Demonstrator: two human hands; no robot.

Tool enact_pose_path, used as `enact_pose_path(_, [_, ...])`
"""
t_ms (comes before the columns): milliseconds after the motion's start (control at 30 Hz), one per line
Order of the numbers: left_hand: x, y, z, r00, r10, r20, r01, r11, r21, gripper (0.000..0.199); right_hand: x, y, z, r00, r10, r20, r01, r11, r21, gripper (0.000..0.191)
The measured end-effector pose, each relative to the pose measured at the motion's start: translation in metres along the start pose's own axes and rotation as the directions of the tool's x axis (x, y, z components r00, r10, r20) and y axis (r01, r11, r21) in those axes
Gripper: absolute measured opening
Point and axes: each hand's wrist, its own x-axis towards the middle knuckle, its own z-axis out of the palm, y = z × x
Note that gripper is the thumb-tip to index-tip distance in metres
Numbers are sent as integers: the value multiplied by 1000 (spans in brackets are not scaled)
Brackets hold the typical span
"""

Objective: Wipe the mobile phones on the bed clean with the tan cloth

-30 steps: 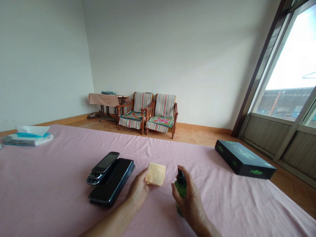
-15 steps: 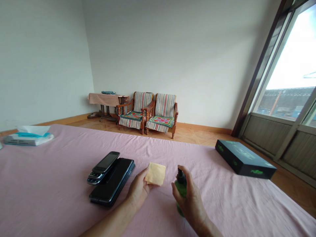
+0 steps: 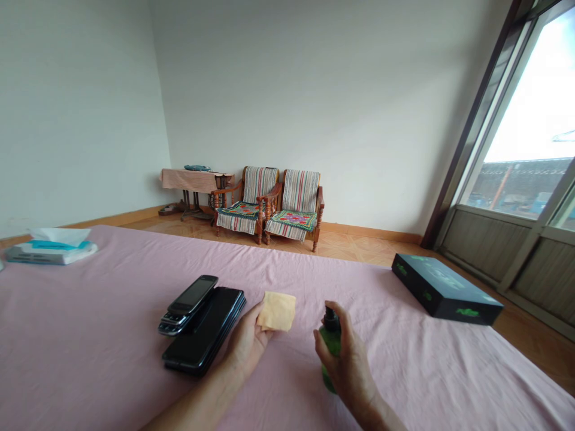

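A folded yellow cloth lies across the fingers of my left hand, which grips its near left edge. My right hand is wrapped round a green spray bottle with a black pump top, and its index finger rests on the pump. The bottle is upright, a short way right of the cloth. Left of my left hand is a stack of dark phones or tablets. Smaller phones lie on its upper left part.
A pink sheet covers the surface. At far left sits a tissue pack, and at the right a black box with green markings. Beyond the edge stand two wooden armchairs and a cloth-covered sewing table.
My left hand has shifted slightly left and away from me with the yellow cloth. The right hand and the spray bottle have hardly moved.
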Motion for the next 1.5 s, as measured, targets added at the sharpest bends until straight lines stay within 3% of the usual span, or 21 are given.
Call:
enact_pose_path(500, [3, 1, -3, 1000, -9, -30, 8, 999, -36, 18, -5, -1, -2, 998, -33, -59, 33, 999, 3, 48])
enact_pose_path(833, [5, 12, -2, 994, 26, -104, -35, 996, -88, 18, 2, -4, -4, 993, 94, -74, -88, 993, 72, 43])
enact_pose_path(1500, [3, 17, 0, 991, 30, -132, -45, 993, -112, 19, 5, -7, -5, 987, 151, -48, -145, 983, 110, 42])
